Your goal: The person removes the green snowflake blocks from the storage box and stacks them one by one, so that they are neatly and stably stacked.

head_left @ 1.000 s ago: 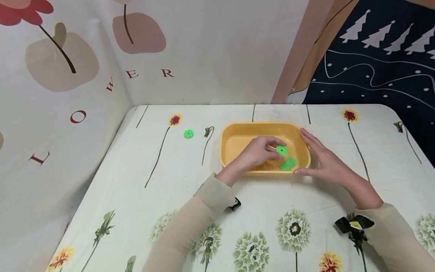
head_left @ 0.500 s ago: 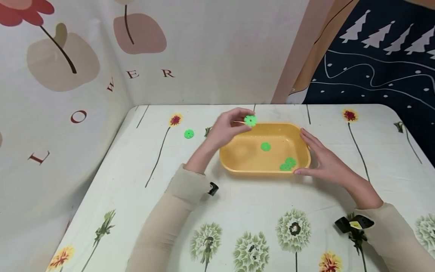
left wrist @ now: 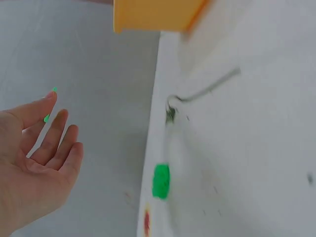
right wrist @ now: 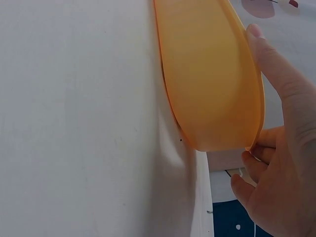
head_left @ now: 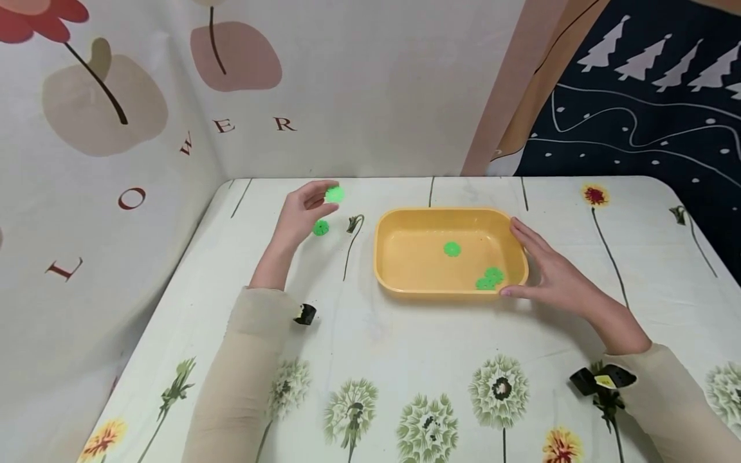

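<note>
My left hand (head_left: 295, 218) pinches a green notched plastic disc (head_left: 334, 194) between thumb and fingertips, raised over the back left of the table. Just below it, a second green disc (head_left: 321, 227) lies on the tablecloth. In the left wrist view, only slivers of the held disc show behind the thumb. My right hand (head_left: 552, 276) holds the right end of a yellow rectangular tray (head_left: 399, 293), fingers along its end and thumb at the near corner. One flat green disc (head_left: 452, 249) lies mid-tray, and overlapping discs (head_left: 492, 276) lie in its near right corner.
A flower-printed white cloth (head_left: 428, 354) covers the table. Behind it and to the left hangs a pale printed curtain (head_left: 359, 96), with a dark tree-patterned cloth (head_left: 631, 122) at the back right. Black wrist straps (head_left: 604, 381) sit on both sleeves.
My left hand has lifted a green disc out of the tray and carried it left, above the disc on the table. One disc stays mid-tray. My right hand keeps its place.
</note>
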### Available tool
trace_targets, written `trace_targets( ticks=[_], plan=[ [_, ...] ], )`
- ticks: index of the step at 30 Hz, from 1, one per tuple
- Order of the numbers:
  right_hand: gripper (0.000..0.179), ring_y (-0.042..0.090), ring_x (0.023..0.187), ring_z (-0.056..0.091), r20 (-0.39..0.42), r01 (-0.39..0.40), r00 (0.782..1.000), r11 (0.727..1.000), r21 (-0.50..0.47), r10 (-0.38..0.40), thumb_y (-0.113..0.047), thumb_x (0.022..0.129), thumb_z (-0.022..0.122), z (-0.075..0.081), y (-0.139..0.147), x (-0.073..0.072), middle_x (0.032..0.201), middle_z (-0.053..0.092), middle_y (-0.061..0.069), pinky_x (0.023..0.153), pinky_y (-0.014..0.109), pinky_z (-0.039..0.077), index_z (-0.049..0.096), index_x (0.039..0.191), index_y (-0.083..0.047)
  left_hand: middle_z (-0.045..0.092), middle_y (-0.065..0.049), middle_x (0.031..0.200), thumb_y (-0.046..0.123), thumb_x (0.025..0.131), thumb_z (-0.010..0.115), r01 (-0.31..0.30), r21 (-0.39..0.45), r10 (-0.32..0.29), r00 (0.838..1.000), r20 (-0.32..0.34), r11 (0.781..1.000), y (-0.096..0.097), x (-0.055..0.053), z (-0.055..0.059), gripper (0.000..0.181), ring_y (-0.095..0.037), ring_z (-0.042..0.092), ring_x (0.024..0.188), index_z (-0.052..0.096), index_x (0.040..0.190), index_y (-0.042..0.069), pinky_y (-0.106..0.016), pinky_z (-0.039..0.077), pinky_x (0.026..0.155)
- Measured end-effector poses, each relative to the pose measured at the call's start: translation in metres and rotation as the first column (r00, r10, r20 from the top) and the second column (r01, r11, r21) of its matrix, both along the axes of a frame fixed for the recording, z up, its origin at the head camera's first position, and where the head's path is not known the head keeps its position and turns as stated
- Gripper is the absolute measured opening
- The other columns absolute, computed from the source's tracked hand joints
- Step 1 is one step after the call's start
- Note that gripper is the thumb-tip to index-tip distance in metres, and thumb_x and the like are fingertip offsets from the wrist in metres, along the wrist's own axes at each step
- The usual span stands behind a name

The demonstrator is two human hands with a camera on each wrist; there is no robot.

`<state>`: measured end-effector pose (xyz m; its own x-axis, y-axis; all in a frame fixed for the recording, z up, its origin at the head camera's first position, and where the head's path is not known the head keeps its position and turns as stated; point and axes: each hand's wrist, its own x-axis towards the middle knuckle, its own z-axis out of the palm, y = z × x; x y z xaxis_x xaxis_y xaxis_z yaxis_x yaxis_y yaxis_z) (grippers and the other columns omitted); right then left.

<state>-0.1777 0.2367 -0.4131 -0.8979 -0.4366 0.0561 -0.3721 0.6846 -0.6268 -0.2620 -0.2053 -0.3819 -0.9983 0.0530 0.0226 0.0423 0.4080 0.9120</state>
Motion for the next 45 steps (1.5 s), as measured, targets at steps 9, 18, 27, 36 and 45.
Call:
trace_targets(
  ticks=[9,18,27,36,45],
  plan=[
    [0.114,0.043,0.152,0.017,-0.001,-0.004,1.000,1.000,0.002,0.004,-0.034,0.077,0.086,-0.001,0.000,-0.001,0.170,0.007,0.005,0.108,0.074,0.028,0.013,0.161,-0.011,0.044,-0.010,0.156,0.015,0.099,0.063,0.003,-0.082,0.010,0.987,0.160,0.997,-0.037,-0.005,-0.025,0.046,-0.028,0.037,0.147,0.054,0.143,0.012,-0.041,0.032,0.122],
    [0.113,0.044,0.152,0.017,0.007,-0.002,1.000,1.000,0.008,0.002,-0.034,0.077,0.086,0.002,-0.001,0.000,0.170,0.006,0.001,0.108,0.074,0.028,0.013,0.161,-0.011,0.055,-0.012,0.146,0.017,0.099,0.063,0.024,-0.188,0.019,0.975,0.223,0.982,-0.048,-0.008,-0.045,0.042,-0.030,0.048,0.138,0.057,0.140,0.013,-0.049,0.035,0.118],
    [0.113,0.044,0.151,0.018,0.007,0.000,1.000,1.000,0.007,0.000,-0.033,0.077,0.086,0.003,-0.001,0.000,0.170,0.006,0.000,0.108,0.074,0.028,0.013,0.161,-0.011,0.060,-0.016,0.135,0.015,0.098,0.063,0.030,-0.264,0.027,0.978,0.208,0.964,-0.044,-0.009,-0.049,0.040,-0.032,0.054,0.124,0.060,0.138,0.013,-0.048,0.042,0.106],
    [0.113,0.045,0.151,0.019,0.009,0.000,1.000,1.000,0.002,0.000,-0.034,0.077,0.086,0.002,-0.002,0.000,0.170,0.005,0.000,0.107,0.075,0.028,0.013,0.161,-0.012,0.059,-0.015,0.138,0.013,0.098,0.064,0.026,-0.283,0.038,0.975,0.217,0.959,-0.046,-0.009,-0.052,0.040,-0.032,0.054,0.125,0.060,0.138,0.013,-0.047,0.045,0.105],
    [0.113,0.044,0.151,0.019,0.012,0.002,1.000,1.000,0.002,-0.002,-0.034,0.077,0.086,0.001,-0.001,0.000,0.170,0.005,-0.001,0.107,0.075,0.028,0.013,0.161,-0.012,0.056,-0.013,0.141,0.012,0.096,0.066,0.060,-0.281,0.005,0.974,0.224,0.958,-0.045,-0.010,-0.053,0.045,-0.031,0.050,0.128,0.057,0.140,0.014,-0.049,0.040,0.110]
  ],
)
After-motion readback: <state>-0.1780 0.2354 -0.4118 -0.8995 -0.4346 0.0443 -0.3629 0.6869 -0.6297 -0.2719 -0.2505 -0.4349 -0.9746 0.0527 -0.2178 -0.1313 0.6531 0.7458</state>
